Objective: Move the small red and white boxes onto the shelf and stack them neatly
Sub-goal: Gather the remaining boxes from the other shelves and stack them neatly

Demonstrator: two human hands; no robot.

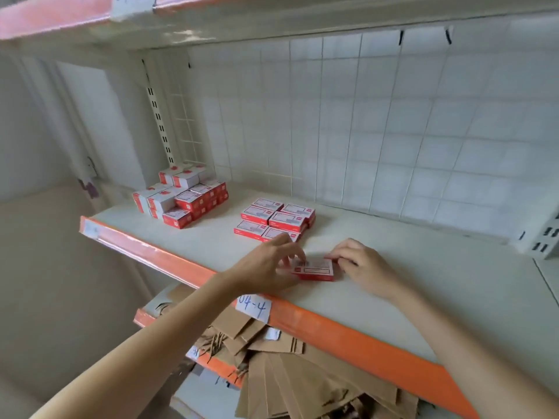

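A small red and white box [316, 269] lies flat on the cream shelf [393, 285] near its front edge. My left hand [266, 264] touches the box's left end with its fingertips. My right hand [360, 264] pinches the box's right end. Just behind them, several red and white boxes [276, 219] lie flat in a neat two-column block. Further left at the back, a taller heap of the same boxes [181, 196] stands stacked in steps against the shelf post.
The shelf has an orange front lip [348, 334] with a paper label reading 04-4 [253, 308]. A wire grid back panel [363, 131] closes the rear. Brown cardboard pieces [287, 376] are piled on the lower shelf. Another shelf hangs overhead [211, 22].
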